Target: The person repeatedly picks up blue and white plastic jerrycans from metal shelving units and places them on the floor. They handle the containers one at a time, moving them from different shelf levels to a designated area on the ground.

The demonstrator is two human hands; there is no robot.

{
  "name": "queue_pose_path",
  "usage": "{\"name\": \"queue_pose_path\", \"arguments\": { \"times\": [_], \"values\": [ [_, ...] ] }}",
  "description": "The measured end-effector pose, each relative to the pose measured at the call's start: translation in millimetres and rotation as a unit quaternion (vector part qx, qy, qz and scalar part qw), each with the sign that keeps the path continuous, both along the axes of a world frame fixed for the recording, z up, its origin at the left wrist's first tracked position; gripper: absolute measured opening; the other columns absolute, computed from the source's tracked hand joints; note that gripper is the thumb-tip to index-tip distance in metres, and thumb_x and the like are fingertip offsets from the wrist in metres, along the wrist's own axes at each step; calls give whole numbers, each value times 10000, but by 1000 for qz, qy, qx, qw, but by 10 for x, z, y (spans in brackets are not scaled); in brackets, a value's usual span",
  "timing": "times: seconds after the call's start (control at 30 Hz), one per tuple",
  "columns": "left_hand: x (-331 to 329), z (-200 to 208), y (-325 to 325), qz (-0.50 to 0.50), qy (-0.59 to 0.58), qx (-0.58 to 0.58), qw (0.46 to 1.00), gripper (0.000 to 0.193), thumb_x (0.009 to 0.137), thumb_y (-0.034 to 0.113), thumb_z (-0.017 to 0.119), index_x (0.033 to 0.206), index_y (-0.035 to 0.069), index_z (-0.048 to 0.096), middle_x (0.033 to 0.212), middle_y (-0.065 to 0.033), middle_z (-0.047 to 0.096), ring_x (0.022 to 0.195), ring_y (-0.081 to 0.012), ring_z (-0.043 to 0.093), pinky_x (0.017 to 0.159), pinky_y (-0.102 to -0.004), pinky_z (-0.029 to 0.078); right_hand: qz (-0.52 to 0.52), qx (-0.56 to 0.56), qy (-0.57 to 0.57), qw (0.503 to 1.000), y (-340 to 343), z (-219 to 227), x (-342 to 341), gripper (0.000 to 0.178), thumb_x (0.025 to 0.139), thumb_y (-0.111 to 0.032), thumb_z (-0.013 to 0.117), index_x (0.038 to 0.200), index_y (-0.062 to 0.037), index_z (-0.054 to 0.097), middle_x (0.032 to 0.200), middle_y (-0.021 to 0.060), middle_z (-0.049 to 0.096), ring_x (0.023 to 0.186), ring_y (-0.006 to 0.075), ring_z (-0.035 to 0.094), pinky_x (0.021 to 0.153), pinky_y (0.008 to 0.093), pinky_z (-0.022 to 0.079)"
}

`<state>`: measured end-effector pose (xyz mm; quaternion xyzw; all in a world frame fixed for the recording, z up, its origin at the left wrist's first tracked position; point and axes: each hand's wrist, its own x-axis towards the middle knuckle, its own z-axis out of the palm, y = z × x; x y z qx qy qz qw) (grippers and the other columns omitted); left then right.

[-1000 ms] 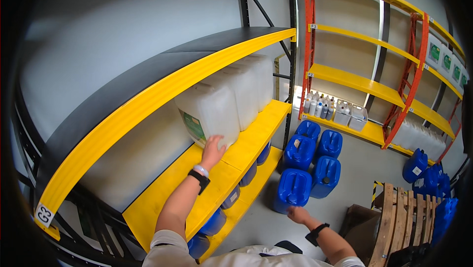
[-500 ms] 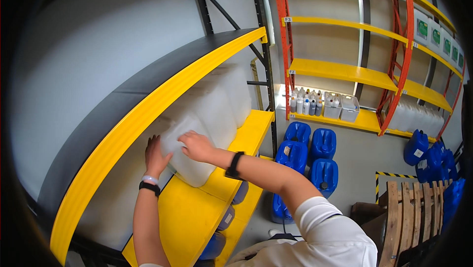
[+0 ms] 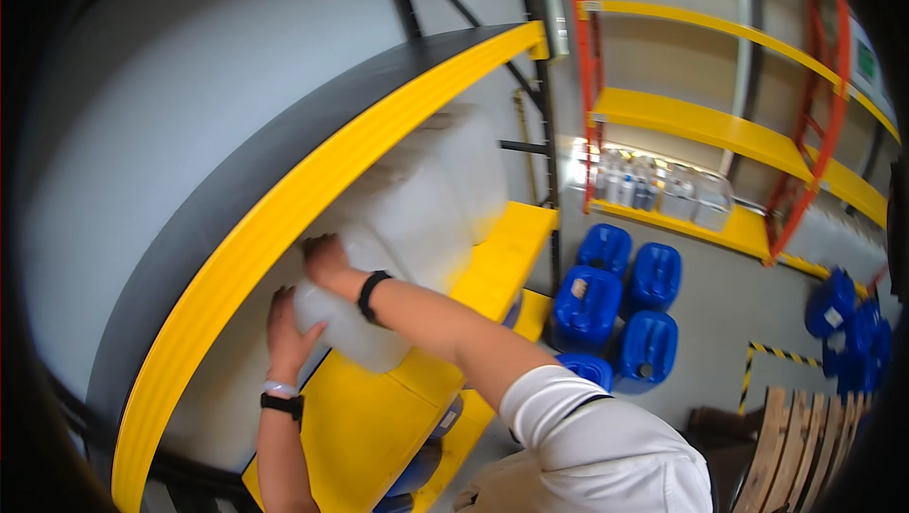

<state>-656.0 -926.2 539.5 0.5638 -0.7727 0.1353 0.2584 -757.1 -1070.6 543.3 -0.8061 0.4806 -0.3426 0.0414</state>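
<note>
A translucent white plastic jerrycan [image 3: 355,328] stands on the yellow shelf [image 3: 365,414] in front of me, at the near end of a row of similar white jerrycans [image 3: 431,200]. My left hand [image 3: 288,331] lies against its left side, thumb and fingers apart. Over its top reaches my right hand [image 3: 328,260], with the fingers curled round the upper part near the handle. Motion blur and the hand itself hide the exact grip.
A black upper shelf with a yellow front beam [image 3: 312,186] arches above my hands. Blue jerrycans [image 3: 587,305] stand on the floor to the right. Farther back, an orange and yellow rack [image 3: 691,125] holds bottles [image 3: 630,177]. A wooden pallet [image 3: 786,447] is at lower right.
My right hand has moved left and farther over the top of the near jerrycan, its fingers now curled. My left hand stays at its side. The whole view has shifted and blurred slightly.
</note>
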Motion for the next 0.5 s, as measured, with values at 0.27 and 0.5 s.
{"name": "queue_pose_path", "arguments": {
  "times": [0.27,0.5],
  "values": [
    [-194,336,321,17,12,24,1000,453,763,245,607,1131,18,472,1133,-178,490,1052,-337,445,899,-385,363,135,24,93,986,31,130,-259,357,710,-261,539,1007,-64,567,924,132,620,872,269,587,784,378,424],
    [-168,798,448,17,-55,116,992,439,767,158,572,1178,55,452,1172,-160,459,1071,-326,440,910,-363,364,294,23,60,954,324,220,-658,346,708,-236,525,986,-31,555,907,156,610,886,306,557,808,389,394]
  ]
}}
